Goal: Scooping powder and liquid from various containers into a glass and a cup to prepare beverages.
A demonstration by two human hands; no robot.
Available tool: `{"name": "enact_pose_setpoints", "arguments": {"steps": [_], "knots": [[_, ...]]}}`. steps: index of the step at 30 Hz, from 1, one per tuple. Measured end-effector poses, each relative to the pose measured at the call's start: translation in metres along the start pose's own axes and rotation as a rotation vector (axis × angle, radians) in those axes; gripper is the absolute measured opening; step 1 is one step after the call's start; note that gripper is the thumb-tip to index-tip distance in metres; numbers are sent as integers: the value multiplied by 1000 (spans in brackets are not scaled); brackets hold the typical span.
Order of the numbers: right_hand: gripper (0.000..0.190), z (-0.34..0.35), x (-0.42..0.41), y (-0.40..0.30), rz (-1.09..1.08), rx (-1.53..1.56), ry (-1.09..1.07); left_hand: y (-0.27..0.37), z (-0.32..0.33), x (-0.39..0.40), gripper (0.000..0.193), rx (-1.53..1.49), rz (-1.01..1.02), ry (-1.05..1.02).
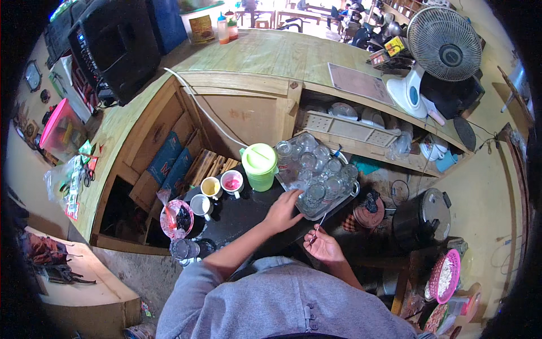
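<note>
My left hand [284, 212] reaches to the near left corner of a metal tray [313, 215], its fingers spread beside upturned clear glasses [315, 193]; whether it touches one I cannot tell. My right hand [324, 245] is palm up just below the tray, its fingers closed on a thin metal spoon [322, 221]. Left of the tray stands a green lidded plastic pitcher [260, 167]. Beside it are a cup with pink contents [232, 183], a cup with yellow contents [210, 187] and a pale cup [201, 205], all on the black tabletop [241, 216].
A pink-and-white bowl [177, 218] with plastic bags and a clear glass [181, 249] stand at the table's left end. A wooden counter [262, 51] curves behind, with a speaker [114, 46] and a fan [449, 48]. A large dark pot [417, 216] is at right.
</note>
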State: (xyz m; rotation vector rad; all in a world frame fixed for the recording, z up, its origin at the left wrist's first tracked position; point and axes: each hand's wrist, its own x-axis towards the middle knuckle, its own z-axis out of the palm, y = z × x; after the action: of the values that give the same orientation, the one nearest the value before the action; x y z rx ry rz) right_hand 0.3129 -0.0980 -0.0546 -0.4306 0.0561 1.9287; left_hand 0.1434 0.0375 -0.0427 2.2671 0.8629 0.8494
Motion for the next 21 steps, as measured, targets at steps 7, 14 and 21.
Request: {"name": "enact_pose_setpoints", "arguments": {"steps": [7, 14, 21], "knots": [[9, -27, -27, 0, -187, 141, 187, -7, 67, 78, 100, 172, -342, -222], [9, -45, -36, -2, -184, 188, 209, -30, 76, 70, 83, 29, -283, -138], [19, -29, -22, -6, -162, 86, 281, -27, 26, 38, 71, -241, -455, 183]]}}
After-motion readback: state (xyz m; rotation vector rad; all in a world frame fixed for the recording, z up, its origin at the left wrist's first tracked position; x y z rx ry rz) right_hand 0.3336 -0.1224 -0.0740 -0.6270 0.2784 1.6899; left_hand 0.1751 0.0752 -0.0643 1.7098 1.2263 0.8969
